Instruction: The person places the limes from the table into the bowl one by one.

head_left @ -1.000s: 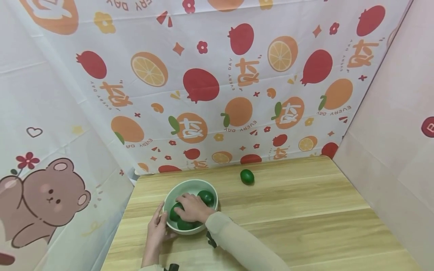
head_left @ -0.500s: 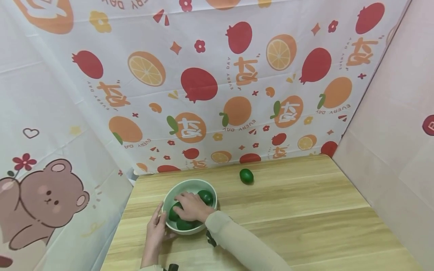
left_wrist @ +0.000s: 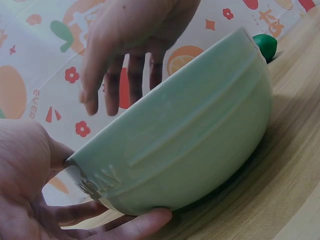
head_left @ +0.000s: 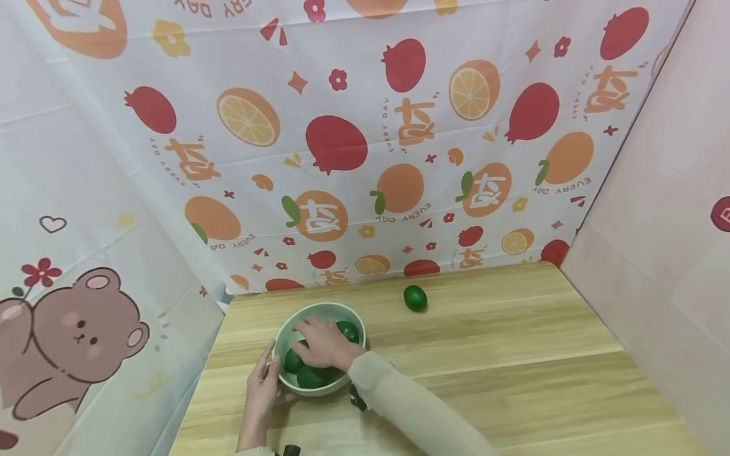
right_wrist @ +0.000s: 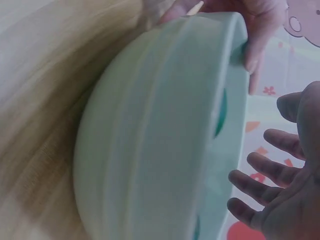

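Note:
A pale green bowl [head_left: 319, 392] stands on the wooden table with several dark green, lime-like fruits inside, among them one at the near side [head_left: 310, 377] and one at the right [head_left: 347, 331]. My left hand [head_left: 263, 386] holds the bowl's left side; in the left wrist view its thumb is at the rim and its fingers reach under the base. Over the bowl's mouth hovers my right hand [head_left: 322, 343], fingers spread and holding nothing. The right wrist view shows those fingertips [right_wrist: 239, 206] above the rim, apart from the fruits.
Another green fruit [head_left: 415, 297] lies on the table [head_left: 502, 354], behind and right of the bowl. A fruit-print cloth [head_left: 353, 209] hangs along the back edge. Pale cloths stand at both sides, the left one with a printed bear [head_left: 91, 323].
My right hand has risen a little out of the bowl, its fingers coming off the fruits, so more of them shows. My left hand and the bowl have stayed in place.

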`<state>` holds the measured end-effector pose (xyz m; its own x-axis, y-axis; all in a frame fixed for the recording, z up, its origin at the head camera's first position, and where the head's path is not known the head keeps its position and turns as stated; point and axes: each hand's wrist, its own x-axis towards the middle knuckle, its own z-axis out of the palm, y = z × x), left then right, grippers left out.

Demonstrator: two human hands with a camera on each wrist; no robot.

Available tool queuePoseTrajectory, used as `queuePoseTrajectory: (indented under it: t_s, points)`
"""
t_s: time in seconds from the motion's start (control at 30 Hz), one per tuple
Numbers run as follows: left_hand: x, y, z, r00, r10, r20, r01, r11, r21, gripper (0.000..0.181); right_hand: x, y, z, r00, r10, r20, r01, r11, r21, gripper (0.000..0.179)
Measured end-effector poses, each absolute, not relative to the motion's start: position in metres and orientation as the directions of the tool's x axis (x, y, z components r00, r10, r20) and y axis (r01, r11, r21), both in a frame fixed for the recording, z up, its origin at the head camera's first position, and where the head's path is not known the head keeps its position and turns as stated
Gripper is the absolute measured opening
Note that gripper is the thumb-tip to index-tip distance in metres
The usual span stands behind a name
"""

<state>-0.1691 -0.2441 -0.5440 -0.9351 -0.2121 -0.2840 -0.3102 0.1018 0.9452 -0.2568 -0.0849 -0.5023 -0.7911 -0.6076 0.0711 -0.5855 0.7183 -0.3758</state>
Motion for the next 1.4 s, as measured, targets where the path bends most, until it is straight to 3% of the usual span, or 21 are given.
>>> queuePoseTrajectory:
  t_s: [0.83,1.4]
  points:
    - [-0.170,-0.243,-0.543,-0.935,-0.207,-0.289,-0.311,0.085,0.946,0.058,-0.270,-0.045,-0.453,-0.790,-0.587,0.175,-0.605,0.702,-0.376,0.045]
    - [-0.170,-0.243,-0.546,-0.925,-0.225,-0.305,-0.328,0.072,0.942,0.058,-0.299,0.003,-0.434,-0.827,-0.521,0.213,-0.556,0.700,-0.449,0.049]
